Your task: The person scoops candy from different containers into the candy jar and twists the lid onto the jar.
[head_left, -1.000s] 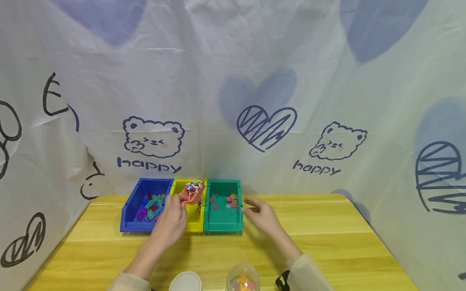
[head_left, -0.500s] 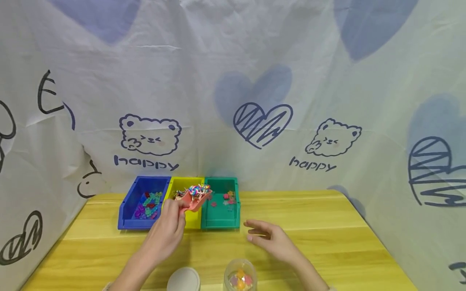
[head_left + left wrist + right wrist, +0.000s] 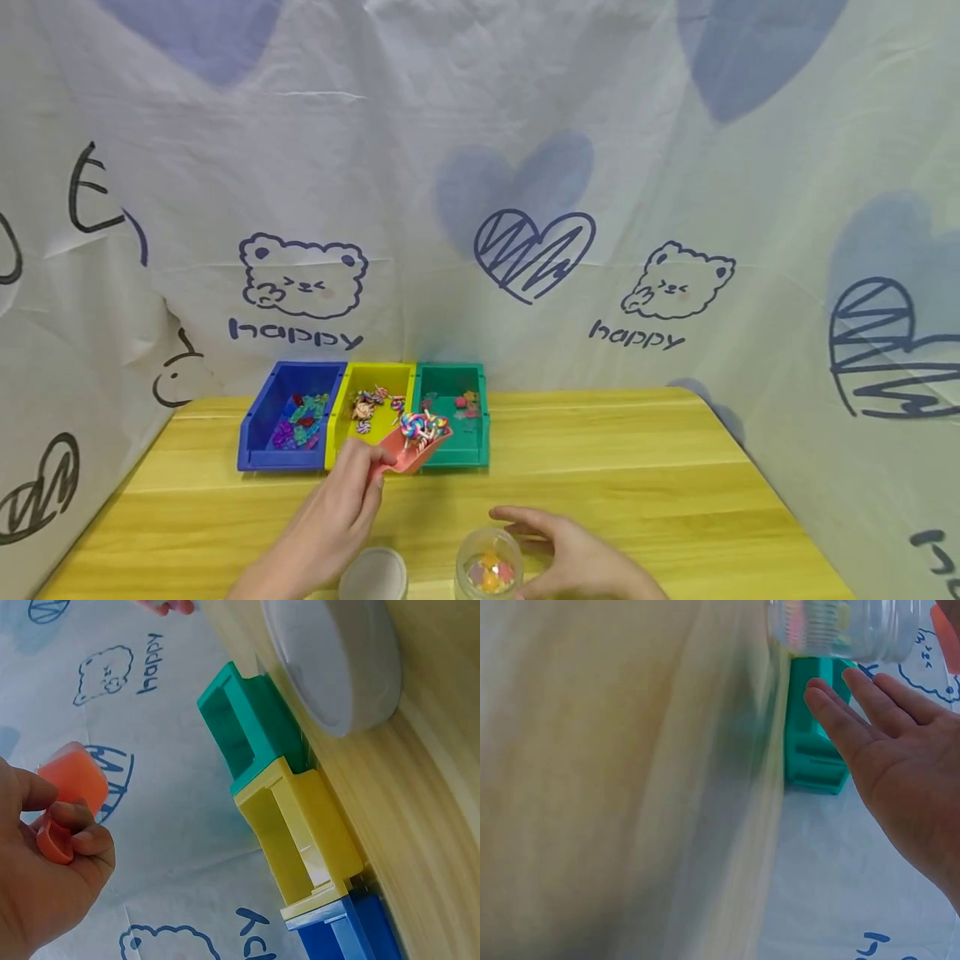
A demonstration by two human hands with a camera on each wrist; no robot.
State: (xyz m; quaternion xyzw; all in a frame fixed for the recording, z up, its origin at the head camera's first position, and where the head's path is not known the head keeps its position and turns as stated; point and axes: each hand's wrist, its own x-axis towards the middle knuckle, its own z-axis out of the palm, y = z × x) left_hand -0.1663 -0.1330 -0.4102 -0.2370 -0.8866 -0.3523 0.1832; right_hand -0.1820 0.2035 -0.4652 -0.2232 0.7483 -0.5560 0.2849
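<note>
Coral scoop [image 3: 406, 461], carrying swirl lollipops [image 3: 420, 426], is gripped by the left hand [image 3: 337, 504] above the tabletop [image 3: 645, 467]; the right hand [image 3: 577, 554], fingers extended, is just beside a clear jar [image 3: 470, 547]. Backdrop [image 3: 420, 192] lettering beneath 2 bears [image 3: 303, 277] reads "happy".

At 8 o'clock the left hand [image 3: 52, 874] is gripping an orange scoop [image 3: 81, 778], its blade showing at 9. A green bin [image 3: 276, 724], yellow bin [image 3: 324, 821] and blue bin [image 3: 377, 926] are standing in a row from 12 o'clock to 5. A white disc [image 3: 337, 664] is sitting at 1, the worktop [image 3: 431, 817] is spreading at 3, and a printed cloth [image 3: 187, 825] is hanging behind.
</note>
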